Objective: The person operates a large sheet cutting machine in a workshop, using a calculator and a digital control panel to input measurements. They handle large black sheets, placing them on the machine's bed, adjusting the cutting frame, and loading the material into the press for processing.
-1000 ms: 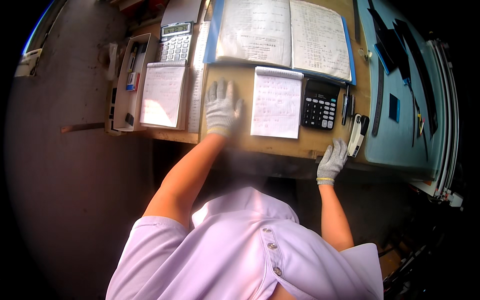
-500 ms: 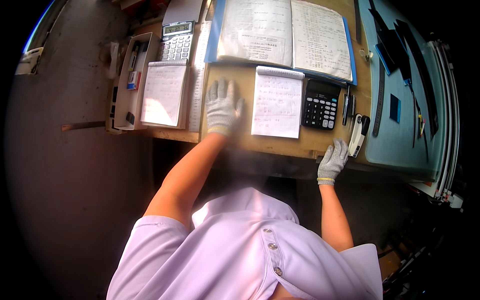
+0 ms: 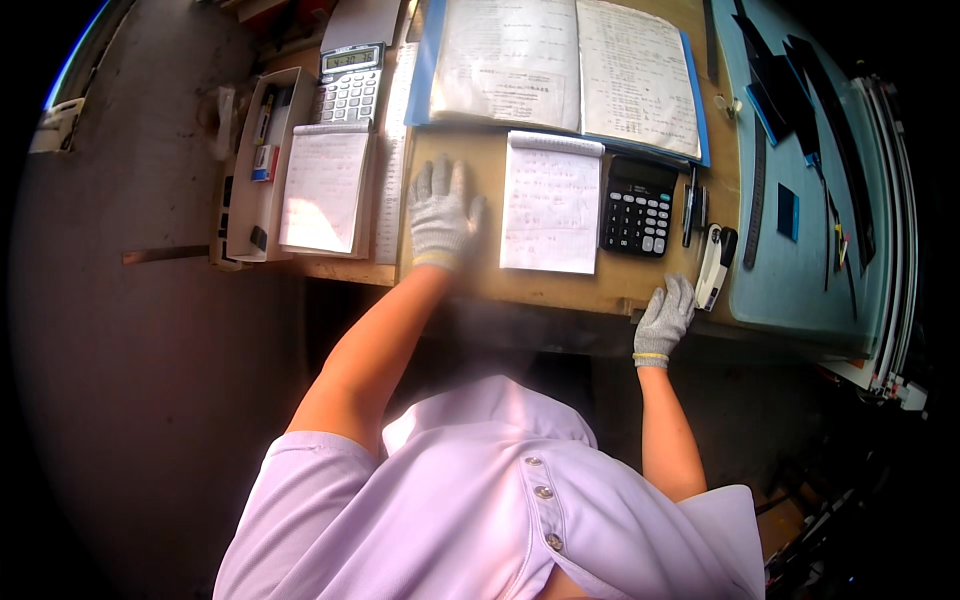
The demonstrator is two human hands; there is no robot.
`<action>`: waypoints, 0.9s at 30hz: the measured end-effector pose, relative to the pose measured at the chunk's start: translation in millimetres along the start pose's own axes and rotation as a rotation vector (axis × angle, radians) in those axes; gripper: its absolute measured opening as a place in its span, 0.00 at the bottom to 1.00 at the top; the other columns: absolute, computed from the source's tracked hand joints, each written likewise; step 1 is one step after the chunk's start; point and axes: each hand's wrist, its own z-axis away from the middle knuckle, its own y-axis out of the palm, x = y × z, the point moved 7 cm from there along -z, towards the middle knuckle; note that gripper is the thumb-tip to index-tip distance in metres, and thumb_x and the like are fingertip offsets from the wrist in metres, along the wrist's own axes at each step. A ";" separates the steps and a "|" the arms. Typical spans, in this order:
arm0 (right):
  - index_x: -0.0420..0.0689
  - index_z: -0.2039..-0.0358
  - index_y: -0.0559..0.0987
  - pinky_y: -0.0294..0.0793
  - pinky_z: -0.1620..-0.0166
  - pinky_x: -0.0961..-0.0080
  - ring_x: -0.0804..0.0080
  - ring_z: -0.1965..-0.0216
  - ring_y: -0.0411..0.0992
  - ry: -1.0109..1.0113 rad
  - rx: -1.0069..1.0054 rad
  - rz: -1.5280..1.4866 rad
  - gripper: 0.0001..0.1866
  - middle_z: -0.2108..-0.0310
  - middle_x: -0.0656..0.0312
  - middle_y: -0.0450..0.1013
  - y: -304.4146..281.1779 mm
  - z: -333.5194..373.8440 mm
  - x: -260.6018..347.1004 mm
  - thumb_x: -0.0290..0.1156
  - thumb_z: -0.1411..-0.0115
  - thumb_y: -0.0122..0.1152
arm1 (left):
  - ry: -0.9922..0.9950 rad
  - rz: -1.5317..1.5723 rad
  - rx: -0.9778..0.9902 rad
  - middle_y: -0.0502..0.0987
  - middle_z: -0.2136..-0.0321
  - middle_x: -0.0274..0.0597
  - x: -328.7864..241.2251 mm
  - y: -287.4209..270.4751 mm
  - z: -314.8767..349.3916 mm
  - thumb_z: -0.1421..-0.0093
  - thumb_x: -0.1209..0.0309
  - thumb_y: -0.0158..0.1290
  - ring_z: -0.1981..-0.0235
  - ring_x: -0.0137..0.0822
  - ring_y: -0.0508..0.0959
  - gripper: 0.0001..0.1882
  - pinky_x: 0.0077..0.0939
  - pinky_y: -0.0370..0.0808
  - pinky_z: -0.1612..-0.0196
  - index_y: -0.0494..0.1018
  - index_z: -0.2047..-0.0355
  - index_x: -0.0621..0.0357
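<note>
My left hand (image 3: 442,218), in a grey knit glove, lies flat on the wooden table (image 3: 540,287) with its fingers stretched out and nothing in it. Just right of it is a spiral notepad (image 3: 550,205) with handwriting. My right hand (image 3: 664,320), gloved alike, rests at the table's front edge, its fingers extended and holding nothing. Beside those fingertips lies a white and black stapler (image 3: 716,267). A black calculator (image 3: 638,208) and dark pens (image 3: 694,210) sit between the notepad and the stapler.
An open blue folder (image 3: 640,75) of written sheets fills the back. At the left are another notepad (image 3: 325,185), a grey calculator (image 3: 350,95), a ruler (image 3: 392,190) and an open box (image 3: 240,205) with markers. On the right, a teal surface (image 3: 785,285) carries dark strips.
Both hands keep their places and poses on the table. The tabletop things appear shifted very slightly left in the view.
</note>
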 end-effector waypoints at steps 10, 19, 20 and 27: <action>0.38 0.50 0.74 0.61 0.38 0.52 0.46 0.40 0.64 -0.004 -0.003 -0.009 0.16 0.45 0.47 0.69 -1.5 -0.4 1.5 0.32 0.35 0.51 | 0.028 0.002 -0.037 0.60 0.35 0.56 -0.8 -1.5 0.3 0.38 0.56 0.52 0.34 0.59 0.57 0.32 0.50 0.53 0.32 0.63 0.36 0.58; 0.38 0.49 0.75 0.64 0.40 0.55 0.48 0.43 0.67 0.053 -0.035 -0.118 0.15 0.47 0.47 0.70 -2.9 -12.2 -0.5 0.30 0.34 0.52 | 0.029 -0.006 -0.050 0.61 0.35 0.56 -0.7 -0.4 0.7 0.38 0.56 0.53 0.34 0.59 0.58 0.33 0.50 0.54 0.32 0.62 0.36 0.57; 0.38 0.49 0.75 0.65 0.41 0.56 0.48 0.44 0.67 0.080 -0.043 -0.161 0.15 0.47 0.47 0.70 -2.2 -20.1 1.7 0.30 0.34 0.52 | 0.026 -0.006 -0.052 0.61 0.35 0.56 -0.7 0.0 0.8 0.38 0.57 0.53 0.34 0.59 0.58 0.33 0.50 0.54 0.32 0.63 0.36 0.57; 0.40 0.38 0.68 0.58 0.33 0.58 0.48 0.35 0.60 -0.237 -0.017 -0.146 0.25 0.36 0.48 0.62 13.1 -98.7 53.7 0.33 0.34 0.53 | 0.043 -0.013 -0.058 0.61 0.36 0.56 -0.8 0.8 0.1 0.38 0.58 0.53 0.34 0.59 0.58 0.32 0.50 0.54 0.32 0.62 0.36 0.57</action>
